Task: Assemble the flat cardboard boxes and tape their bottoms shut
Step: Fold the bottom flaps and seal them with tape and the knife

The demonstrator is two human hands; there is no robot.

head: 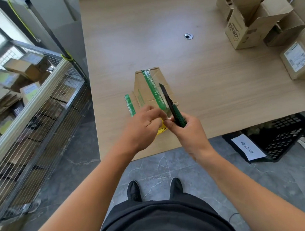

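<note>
A small cardboard box point(144, 90) stands on the wooden table point(200, 85) near its front edge, bottom side up, with a strip of green printed tape point(154, 89) running along its seam. My right hand point(184, 131) grips a green utility knife point(173, 108), its dark blade pointing away over the box. My left hand point(143, 127) pinches the clear tape end at the box's near edge, fingertips close to my right thumb. A yellow tape roll point(161, 130) shows partly between my hands.
Several assembled open boxes point(249, 14) and a labelled parcel point(298, 60) sit at the table's right. A wire cage cart point(36, 107) with parcels stands on the left. A black crate point(279, 139) with a paper sign lies under the table. A cable grommet point(188, 36) is mid-table.
</note>
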